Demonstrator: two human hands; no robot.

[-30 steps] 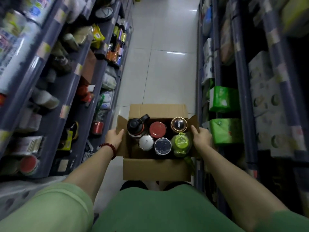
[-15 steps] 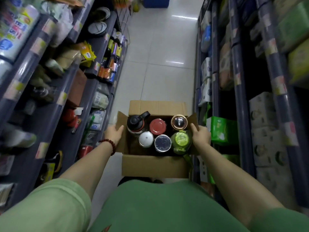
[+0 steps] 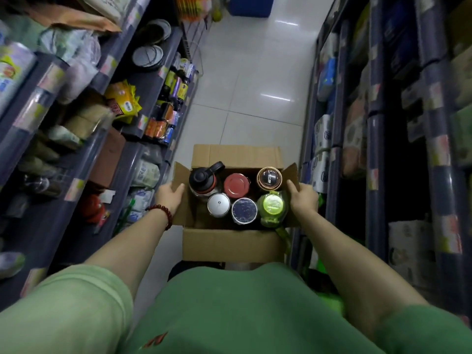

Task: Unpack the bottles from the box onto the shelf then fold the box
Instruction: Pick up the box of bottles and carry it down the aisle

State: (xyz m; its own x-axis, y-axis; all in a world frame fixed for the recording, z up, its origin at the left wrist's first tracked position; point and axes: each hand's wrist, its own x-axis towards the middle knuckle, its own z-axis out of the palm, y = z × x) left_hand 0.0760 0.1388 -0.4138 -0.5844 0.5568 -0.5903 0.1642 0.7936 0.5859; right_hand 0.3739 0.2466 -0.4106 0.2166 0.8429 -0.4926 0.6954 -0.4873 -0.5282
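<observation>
An open cardboard box (image 3: pixel 229 244) hangs in front of my body, carried between both hands. My left hand (image 3: pixel 169 196) grips its left side flap and my right hand (image 3: pixel 304 199) grips its right side flap. Several bottles stand upright inside: a black-capped bottle (image 3: pixel 203 178), a red-lidded one (image 3: pixel 236 185), a copper-rimmed one (image 3: pixel 269 178), a silver-lidded one (image 3: pixel 218 203), a dark-lidded one (image 3: pixel 244 210) and a green one (image 3: pixel 272 206).
I stand in a narrow shop aisle with a pale tiled floor (image 3: pixel 255 85). Stocked shelves (image 3: pixel 132 139) run along the left, and shelves with packaged goods (image 3: pixel 357 129) along the right. A blue bin (image 3: pixel 251 5) stands at the aisle's far end.
The view has tilted up and moved along the aisle, showing more shelving and floor ahead. Both hands keep the same hold on the box.
</observation>
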